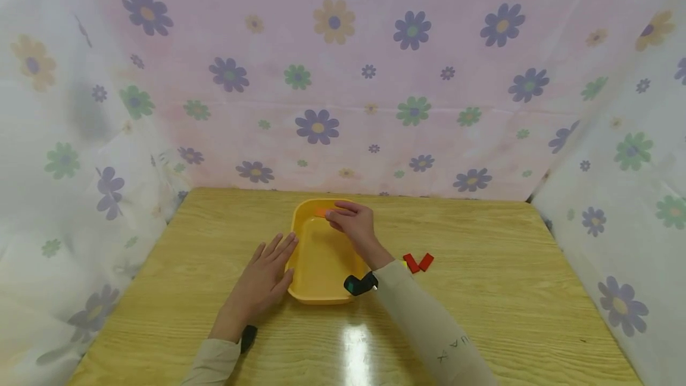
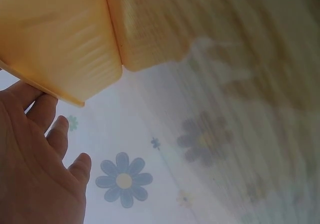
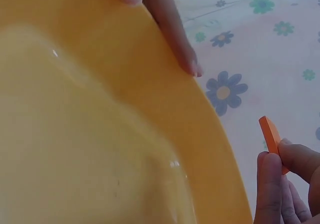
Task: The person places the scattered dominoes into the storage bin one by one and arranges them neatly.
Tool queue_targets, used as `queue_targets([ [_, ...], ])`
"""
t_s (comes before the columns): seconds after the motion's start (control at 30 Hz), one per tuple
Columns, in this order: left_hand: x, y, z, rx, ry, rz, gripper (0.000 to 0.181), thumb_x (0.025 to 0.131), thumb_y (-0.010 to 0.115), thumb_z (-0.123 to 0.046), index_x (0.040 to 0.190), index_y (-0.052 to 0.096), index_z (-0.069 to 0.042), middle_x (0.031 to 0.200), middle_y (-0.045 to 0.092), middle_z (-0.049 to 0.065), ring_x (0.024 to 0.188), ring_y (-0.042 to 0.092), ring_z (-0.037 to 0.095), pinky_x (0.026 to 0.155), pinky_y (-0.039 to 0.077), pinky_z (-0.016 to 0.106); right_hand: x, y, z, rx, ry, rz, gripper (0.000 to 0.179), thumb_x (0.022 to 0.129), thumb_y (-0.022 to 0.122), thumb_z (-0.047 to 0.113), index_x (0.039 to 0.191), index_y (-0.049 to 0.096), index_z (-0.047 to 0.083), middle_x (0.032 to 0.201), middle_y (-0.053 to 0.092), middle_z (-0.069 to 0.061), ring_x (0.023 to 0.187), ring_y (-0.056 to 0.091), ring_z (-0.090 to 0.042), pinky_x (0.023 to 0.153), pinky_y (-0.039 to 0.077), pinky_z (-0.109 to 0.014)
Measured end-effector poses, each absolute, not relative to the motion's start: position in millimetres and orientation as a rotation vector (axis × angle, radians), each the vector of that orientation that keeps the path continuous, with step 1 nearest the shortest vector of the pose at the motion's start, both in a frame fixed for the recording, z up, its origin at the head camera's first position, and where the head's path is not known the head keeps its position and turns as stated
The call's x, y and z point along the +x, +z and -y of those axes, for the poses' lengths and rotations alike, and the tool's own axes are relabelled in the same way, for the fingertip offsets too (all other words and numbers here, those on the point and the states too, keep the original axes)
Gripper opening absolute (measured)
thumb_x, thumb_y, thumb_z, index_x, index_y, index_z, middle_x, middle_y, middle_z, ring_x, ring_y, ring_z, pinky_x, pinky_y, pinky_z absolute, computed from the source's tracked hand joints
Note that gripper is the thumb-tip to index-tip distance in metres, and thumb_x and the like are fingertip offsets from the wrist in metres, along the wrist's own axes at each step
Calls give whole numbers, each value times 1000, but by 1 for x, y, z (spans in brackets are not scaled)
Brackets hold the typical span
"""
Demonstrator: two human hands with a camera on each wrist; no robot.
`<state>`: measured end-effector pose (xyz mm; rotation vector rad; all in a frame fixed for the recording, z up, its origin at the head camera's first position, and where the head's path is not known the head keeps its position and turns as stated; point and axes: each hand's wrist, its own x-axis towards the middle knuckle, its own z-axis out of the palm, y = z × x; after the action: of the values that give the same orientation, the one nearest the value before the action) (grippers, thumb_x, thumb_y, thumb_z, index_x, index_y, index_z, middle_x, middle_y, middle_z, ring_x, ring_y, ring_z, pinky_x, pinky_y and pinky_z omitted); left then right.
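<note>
A yellow plastic tray (image 1: pixel 321 264) with raised walls stands on the wooden table. My left hand (image 1: pixel 264 276) lies along its left side, fingers fairly straight and fingertips at the rim. In the left wrist view, the fingertips (image 2: pixel 44 107) meet the edge of the tray from outside. Over the far end of the tray, my right hand (image 1: pixel 355 228) pinches a small flat orange block (image 3: pixel 270 134) between thumb and fingers. From the right wrist, that block shows upright and tilted, with its lower end hidden by the fingers.
Two red blocks (image 1: pixel 411 263) lie on the table (image 1: pixel 482 296) right of the tray. A bit of a yellow piece (image 1: pixel 404 264) shows beside them, mostly hidden by the right sleeve. Flower-patterned cloth (image 1: pixel 375 88) hangs behind the table and at both sides.
</note>
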<state>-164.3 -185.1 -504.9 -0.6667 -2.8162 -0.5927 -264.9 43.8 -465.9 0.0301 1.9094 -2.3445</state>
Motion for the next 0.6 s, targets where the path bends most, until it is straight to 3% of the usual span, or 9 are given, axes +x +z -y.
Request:
queue_targets([
  [0.23, -165, -506, 185, -680, -573, 2814, 61, 102, 56, -24, 158, 37, -7, 165, 34, 6, 154, 27, 34, 123, 19, 62, -278, -472, -34, 98, -2317, -1974, 40, 87, 78, 1, 124, 66, -10, 108, 74, -25, 85, 77, -23, 82, 62, -38],
  [0.43, -165, -506, 185, -688, -572, 2799, 61, 101, 57, -23, 157, 39, -5, 163, 37, 7, 153, 29, 35, 122, 21, 63, -288, -475, -24, 148, -2244, -2074, 35, 85, 79, 0, 117, 69, -9, 105, 73, -24, 85, 76, -28, 85, 61, -44],
  [0.6, -166, -507, 185, -689, -573, 2794, 61, 101, 57, -23, 157, 39, -6, 163, 37, 7, 152, 30, 35, 121, 22, 63, -292, -484, -18, 133, -2091, -2230, 34, 84, 81, 3, 114, 69, -9, 103, 74, -24, 85, 76, -30, 78, 64, -38],
])
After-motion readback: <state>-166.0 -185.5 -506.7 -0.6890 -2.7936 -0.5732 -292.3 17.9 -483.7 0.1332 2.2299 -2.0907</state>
